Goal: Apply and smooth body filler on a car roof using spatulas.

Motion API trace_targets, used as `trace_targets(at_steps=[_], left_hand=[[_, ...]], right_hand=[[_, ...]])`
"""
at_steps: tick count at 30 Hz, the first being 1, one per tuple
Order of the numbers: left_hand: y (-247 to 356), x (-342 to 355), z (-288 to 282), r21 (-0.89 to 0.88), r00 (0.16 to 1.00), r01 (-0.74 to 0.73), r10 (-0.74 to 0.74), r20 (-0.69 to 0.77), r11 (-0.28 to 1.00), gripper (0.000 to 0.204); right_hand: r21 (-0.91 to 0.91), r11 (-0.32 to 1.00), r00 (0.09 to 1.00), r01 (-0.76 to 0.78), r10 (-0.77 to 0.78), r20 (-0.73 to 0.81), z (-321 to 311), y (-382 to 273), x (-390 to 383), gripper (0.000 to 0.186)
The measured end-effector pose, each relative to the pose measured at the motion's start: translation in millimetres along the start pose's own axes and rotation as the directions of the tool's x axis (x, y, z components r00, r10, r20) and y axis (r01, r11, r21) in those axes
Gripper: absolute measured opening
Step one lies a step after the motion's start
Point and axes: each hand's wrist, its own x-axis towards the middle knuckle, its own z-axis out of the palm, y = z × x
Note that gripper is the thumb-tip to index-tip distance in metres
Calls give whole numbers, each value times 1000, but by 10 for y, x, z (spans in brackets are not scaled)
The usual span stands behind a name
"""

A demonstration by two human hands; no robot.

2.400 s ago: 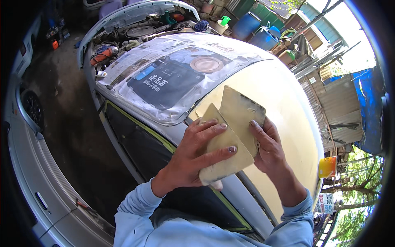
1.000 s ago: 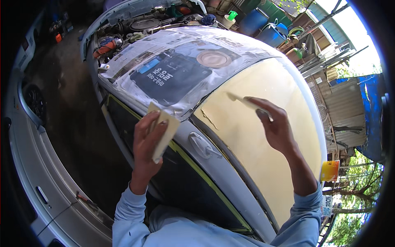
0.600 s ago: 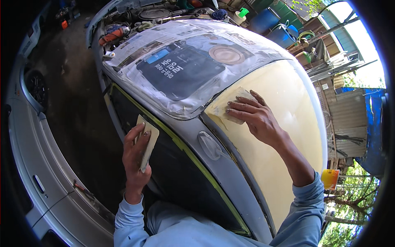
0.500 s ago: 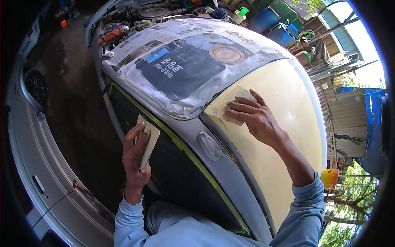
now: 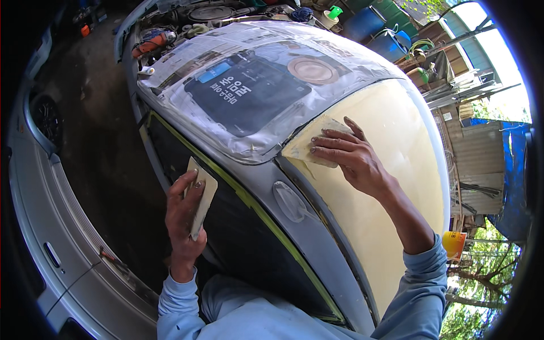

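Sandpaper sheet point(image 5: 314, 148) lies flat under the right hand point(image 5: 351, 161) on the car's cream roof point(image 5: 391, 187). The left hand point(image 5: 184, 218) grips a folded sanding pad point(image 5: 203, 195).

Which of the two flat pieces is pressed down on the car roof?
The piece under the right hand: that spreader lies flat on the pale yellow roof. The other board is gripped in the left hand, held off the roof beside the dark window.
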Motion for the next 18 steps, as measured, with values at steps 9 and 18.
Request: trace_targets(at_steps=[9, 18], left_hand=[[-14, -9, -1, 11, 1000, 3, -3, -11, 1000, 65], [-5, -5, 22, -7, 1000, 5, -6, -10, 1000, 62]], right_hand=[[-9, 1000, 999, -6, 6, 36, 17, -38, -18, 60], [-1, 999, 998, -45, 45, 51, 48, -112, 22, 63]])
